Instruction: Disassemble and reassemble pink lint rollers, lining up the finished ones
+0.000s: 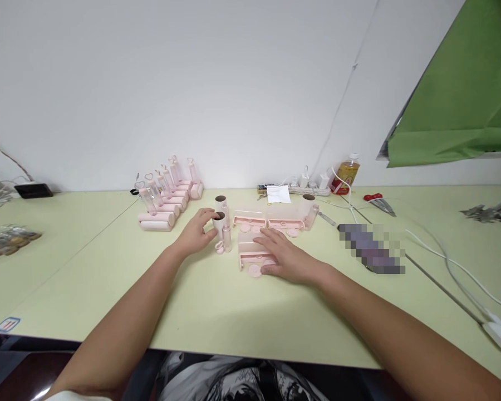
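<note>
Pale green tabletop (234,312) runs under a white wall, with loose pink plastic parts gathered at its middle. The left hand (196,234) reaches toward twelve o'clock, its fingers curled around a small pink roll with a brown core (219,219); thumb and fingertips touch its side, but I cannot tell whether the grip is firm. The right hand (286,257) lies flat, fingers together and slightly spread at the tips, resting on a pink tray-like cover (250,253) just at three o'clock of the roll. A clear pink handle piece (226,238) stands upright between the two hands, touching neither as far as I can see.

That upright piece looks easy to topple: a sweep of the left wrist would likely knock it over. The round pink discs (254,271) beside the right palm could slide off or roll if the cover shifts. At ten o'clock a row of finished pink lint rollers (167,203) stands well apart. At two o'clock a white cable (451,262) crosses the table and could snag the right forearm.
</note>
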The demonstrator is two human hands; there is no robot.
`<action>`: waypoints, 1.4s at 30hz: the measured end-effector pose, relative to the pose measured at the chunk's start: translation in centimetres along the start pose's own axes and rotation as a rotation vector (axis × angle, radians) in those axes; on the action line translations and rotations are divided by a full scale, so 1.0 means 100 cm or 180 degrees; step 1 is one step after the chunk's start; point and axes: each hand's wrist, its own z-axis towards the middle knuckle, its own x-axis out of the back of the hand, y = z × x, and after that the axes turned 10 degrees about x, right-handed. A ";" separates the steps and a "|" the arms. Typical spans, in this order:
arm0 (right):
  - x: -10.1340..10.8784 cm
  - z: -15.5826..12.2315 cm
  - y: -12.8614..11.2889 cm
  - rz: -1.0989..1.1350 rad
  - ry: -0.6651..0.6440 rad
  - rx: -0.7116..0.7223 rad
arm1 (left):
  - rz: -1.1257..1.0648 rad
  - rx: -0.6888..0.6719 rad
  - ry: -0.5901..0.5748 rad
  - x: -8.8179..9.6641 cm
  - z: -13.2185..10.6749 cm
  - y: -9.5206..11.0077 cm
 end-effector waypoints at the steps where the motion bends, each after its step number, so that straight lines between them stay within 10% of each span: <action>1: 0.000 0.000 -0.001 -0.0009 0.0007 -0.0001 | -0.0019 0.0020 -0.0029 0.000 0.000 0.001; 18: 0.007 0.000 -0.006 -0.0014 0.0170 -0.0114 | -0.0055 0.1002 0.0171 0.010 -0.001 0.011; 28: 0.012 0.004 -0.007 -0.0148 0.0876 0.0147 | -0.0073 0.0506 0.0182 0.007 -0.001 0.008; 42: 0.023 -0.007 -0.033 -0.0827 -0.0247 0.0192 | -0.0184 0.0774 0.0075 0.006 -0.004 0.008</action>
